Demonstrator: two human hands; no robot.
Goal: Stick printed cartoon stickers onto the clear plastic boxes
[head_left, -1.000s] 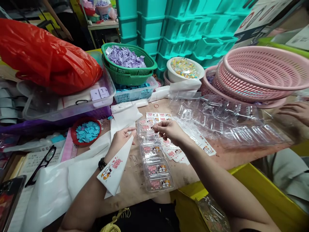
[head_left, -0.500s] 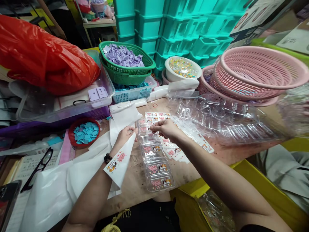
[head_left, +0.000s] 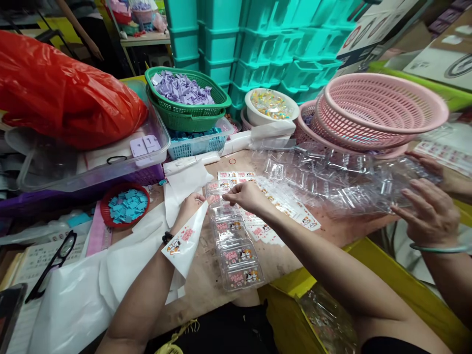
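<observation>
My left hand (head_left: 191, 205) is closed at the left edge of a row of clear plastic blister packs (head_left: 241, 260). From its fingertips a white sticker sheet (head_left: 186, 236) with pink lettering and cartoon cats hangs back across my wrist. My right hand (head_left: 245, 196) pinches the right end of a printed sticker (head_left: 216, 198) over an upper compartment. Its fingertips partly hide that sticker. Lower compartments of the row carry the same cat print. Just right of the row lies a spread of printed sticker sheets (head_left: 278, 204), partly behind my right forearm.
Clear plastic packs (head_left: 317, 172) cover the table's right side, where another person's hands (head_left: 431, 211) touch them. Pink baskets (head_left: 383, 105), a white bowl (head_left: 273, 105) and green baskets (head_left: 188, 98) line the back. A red bowl (head_left: 125, 204) of blue pieces stands left.
Another person's hands have come in from the right onto the clear packs. My hands keep nearly the same place at the row; the view has shifted slightly.
</observation>
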